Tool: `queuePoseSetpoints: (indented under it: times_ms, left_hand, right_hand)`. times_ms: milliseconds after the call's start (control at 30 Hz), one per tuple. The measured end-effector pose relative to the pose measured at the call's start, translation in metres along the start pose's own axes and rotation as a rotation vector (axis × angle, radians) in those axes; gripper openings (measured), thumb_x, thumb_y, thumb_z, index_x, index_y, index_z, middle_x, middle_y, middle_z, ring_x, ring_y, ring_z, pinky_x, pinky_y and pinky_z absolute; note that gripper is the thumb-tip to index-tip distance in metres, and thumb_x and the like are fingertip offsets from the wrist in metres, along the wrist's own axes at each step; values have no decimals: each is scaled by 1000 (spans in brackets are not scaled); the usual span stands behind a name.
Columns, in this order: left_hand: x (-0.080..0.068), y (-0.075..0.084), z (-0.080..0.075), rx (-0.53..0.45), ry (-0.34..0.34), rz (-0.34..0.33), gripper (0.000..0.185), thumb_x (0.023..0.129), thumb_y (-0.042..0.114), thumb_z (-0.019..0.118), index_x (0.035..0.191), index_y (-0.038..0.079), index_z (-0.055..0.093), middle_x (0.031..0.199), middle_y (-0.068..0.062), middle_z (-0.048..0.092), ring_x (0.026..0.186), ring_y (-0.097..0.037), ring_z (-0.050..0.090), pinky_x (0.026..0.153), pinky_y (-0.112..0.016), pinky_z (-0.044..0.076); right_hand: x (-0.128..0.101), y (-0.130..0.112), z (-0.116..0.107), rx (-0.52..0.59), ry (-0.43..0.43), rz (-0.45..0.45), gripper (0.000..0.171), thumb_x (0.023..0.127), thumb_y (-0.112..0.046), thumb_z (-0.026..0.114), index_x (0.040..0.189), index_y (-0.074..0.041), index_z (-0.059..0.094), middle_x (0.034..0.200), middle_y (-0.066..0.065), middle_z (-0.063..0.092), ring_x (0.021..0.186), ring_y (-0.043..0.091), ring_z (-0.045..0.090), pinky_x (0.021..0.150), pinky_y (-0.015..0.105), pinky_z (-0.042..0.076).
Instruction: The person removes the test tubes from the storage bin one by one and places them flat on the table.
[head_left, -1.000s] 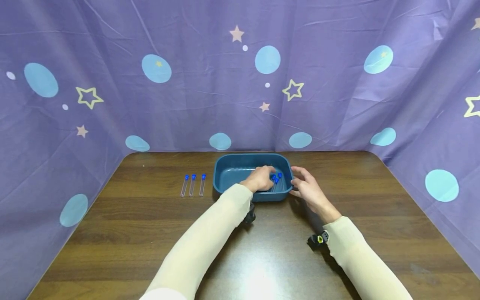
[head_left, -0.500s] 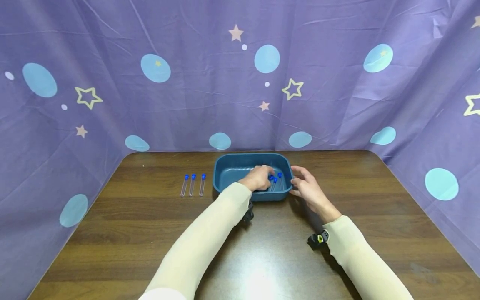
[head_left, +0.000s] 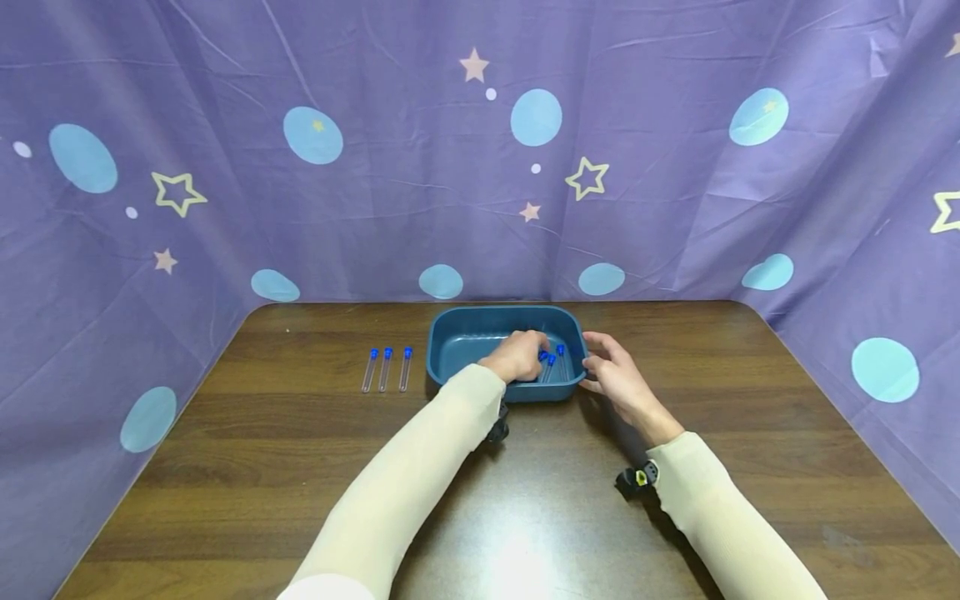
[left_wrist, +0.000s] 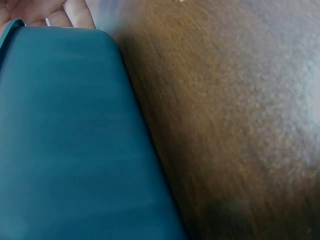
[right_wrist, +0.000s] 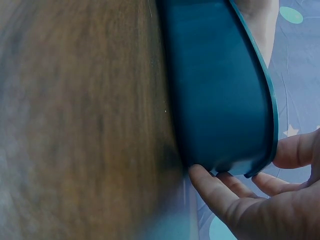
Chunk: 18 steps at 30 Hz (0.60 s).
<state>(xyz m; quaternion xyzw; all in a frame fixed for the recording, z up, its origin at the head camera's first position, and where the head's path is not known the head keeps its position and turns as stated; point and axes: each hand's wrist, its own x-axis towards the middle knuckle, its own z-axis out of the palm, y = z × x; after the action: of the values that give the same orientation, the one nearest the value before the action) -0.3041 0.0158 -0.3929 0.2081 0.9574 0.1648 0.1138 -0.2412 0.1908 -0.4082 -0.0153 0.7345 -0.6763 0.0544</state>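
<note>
A dark teal plastic bin (head_left: 465, 333) stands at the middle back of the wooden table. Inside it lie clear test tubes with blue caps (head_left: 551, 358). My left hand (head_left: 517, 357) reaches into the bin, and its fingers curl down round one of those tubes. My right hand (head_left: 609, 367) holds the bin's right end. In the right wrist view its fingers (right_wrist: 215, 187) press the outer wall of the bin (right_wrist: 215, 90) and another finger lies by the rim. The left wrist view shows only the bin's outer wall (left_wrist: 60, 140) and the tabletop.
Three more blue-capped test tubes (head_left: 386, 369) lie side by side on the table (head_left: 300, 467) left of the bin. A purple curtain (head_left: 480, 167) with stars and dots closes off the back and both sides.
The blue caps beside my left fingertips have shifted slightly. Both arms and the bin stay where they were.
</note>
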Motion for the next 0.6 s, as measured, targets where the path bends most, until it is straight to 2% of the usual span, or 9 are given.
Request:
queuePoseSetpoints:
  times_ms: [233,600]
  left_hand:
    - [-2,1,-2,4,-4,1,42,87,7,61,128,16,58,130,-6,57,112,-20,54,90,-37,47]
    - [-5,1,-2,6,-15,12,42,88,6,61,129,15,57,126,-6,58,103,-18,55,86,-35,48]
  right_hand:
    - [0,0,-1,-12,3,-3,50,96,-2,38,145,-2,28,139,29,34,123,44,44,95,52,43]
    - [0,1,0,-14,2,-5,50,96,-2,38,145,-1,28,139,29,34,123,43,43,96,52,43]
